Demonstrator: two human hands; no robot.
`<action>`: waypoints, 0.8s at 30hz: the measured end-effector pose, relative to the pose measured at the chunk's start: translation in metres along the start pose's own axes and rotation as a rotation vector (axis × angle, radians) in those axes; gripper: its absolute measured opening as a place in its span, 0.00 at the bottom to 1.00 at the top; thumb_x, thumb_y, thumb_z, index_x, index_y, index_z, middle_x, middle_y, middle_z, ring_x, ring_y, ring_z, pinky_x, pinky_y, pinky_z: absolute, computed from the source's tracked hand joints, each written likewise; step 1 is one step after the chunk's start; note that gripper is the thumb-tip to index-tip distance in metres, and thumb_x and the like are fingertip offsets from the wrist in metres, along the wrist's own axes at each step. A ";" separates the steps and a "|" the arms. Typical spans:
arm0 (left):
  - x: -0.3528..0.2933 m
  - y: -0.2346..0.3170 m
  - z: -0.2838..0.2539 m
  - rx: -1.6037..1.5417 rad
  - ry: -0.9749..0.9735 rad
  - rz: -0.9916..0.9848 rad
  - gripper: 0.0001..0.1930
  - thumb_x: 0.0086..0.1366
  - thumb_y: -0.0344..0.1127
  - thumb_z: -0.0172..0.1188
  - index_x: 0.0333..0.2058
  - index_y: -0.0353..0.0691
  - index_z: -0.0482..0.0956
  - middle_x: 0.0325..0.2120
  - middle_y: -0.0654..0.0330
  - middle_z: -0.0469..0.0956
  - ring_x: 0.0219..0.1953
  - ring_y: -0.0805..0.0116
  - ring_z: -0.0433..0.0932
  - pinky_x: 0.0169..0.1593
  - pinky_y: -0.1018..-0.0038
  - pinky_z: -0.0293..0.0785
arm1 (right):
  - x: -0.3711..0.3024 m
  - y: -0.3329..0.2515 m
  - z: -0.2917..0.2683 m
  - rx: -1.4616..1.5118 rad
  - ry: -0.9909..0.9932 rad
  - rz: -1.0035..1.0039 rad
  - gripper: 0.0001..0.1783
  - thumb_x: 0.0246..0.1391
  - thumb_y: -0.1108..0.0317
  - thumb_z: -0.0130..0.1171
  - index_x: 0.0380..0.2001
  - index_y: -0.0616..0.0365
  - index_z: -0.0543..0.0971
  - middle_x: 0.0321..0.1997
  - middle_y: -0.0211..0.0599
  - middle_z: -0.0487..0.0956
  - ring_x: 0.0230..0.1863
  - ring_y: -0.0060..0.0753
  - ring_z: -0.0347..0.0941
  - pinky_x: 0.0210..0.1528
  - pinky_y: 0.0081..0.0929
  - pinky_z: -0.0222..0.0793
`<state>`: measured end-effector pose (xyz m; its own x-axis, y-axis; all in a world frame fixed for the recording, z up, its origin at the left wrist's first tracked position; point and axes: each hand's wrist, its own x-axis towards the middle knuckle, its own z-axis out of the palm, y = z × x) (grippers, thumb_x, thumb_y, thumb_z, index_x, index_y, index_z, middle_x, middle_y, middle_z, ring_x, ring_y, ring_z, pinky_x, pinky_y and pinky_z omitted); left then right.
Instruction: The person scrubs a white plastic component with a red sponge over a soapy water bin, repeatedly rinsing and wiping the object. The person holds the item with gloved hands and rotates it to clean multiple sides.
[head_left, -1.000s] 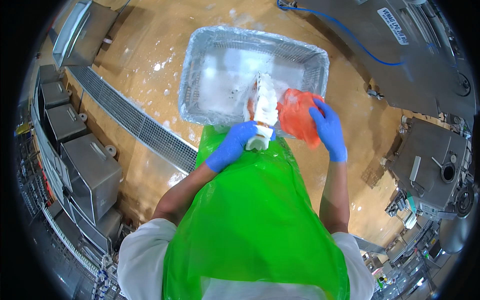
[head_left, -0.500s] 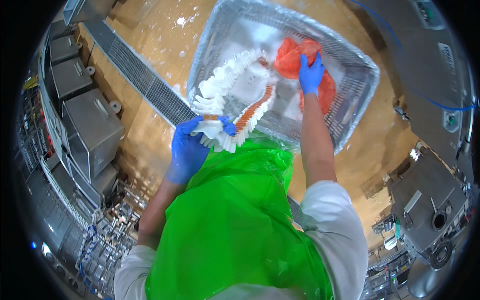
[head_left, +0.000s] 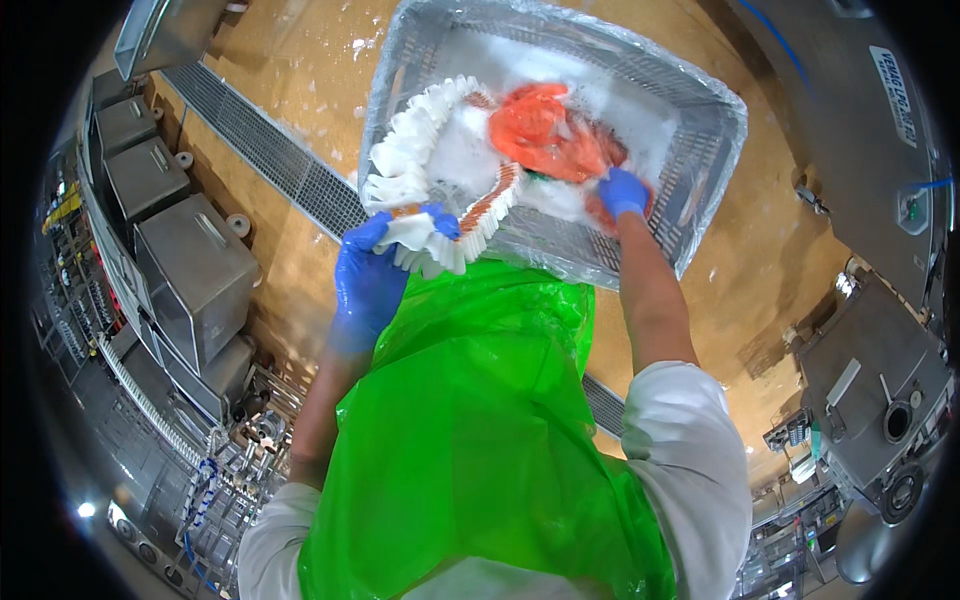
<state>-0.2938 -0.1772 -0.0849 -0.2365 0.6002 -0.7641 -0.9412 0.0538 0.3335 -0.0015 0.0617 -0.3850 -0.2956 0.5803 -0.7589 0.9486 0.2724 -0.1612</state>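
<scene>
My left hand [head_left: 368,275], in a blue glove, is closed on one end of a white segmented conveyor chain [head_left: 408,150] with an orange-brown strip along its inner side. The chain loops up into a plastic-lined crate [head_left: 690,235] holding foamy water. Inside the crate, at its right side, my blue-gloved right hand [head_left: 624,192] grips the lower right end of a wet red cloth [head_left: 550,135]. The cloth spreads out to the upper left, beside the chain. Motion blur and the cloth hide the tips of my right fingers.
A green apron [head_left: 470,420] covers my front, below the crate. Left of the crate a floor drain grating [head_left: 265,135] crosses the tan floor. Grey metal boxes [head_left: 197,270] line the far left. Steel machinery [head_left: 880,370] stands at the right.
My right hand has moved down within the crate, and the red cloth has swung out to the left of it. My left hand keeps its hold on the chain.
</scene>
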 end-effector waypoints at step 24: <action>-0.051 -0.017 0.026 0.258 0.033 0.019 0.23 0.64 0.44 0.47 0.48 0.29 0.73 0.42 0.51 0.78 0.45 0.60 0.75 0.53 0.69 0.67 | -0.064 -0.067 -0.054 -0.022 0.373 0.072 0.31 0.47 0.47 0.62 0.51 0.52 0.73 0.54 0.45 0.74 0.53 0.48 0.72 0.48 0.47 0.70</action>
<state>-0.2593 -0.1884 -0.0375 -0.2653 0.5766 -0.7728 -0.8449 0.2471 0.4744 -0.0520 0.0476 -0.2919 -0.2533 0.8370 -0.4851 0.9669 0.2351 -0.0993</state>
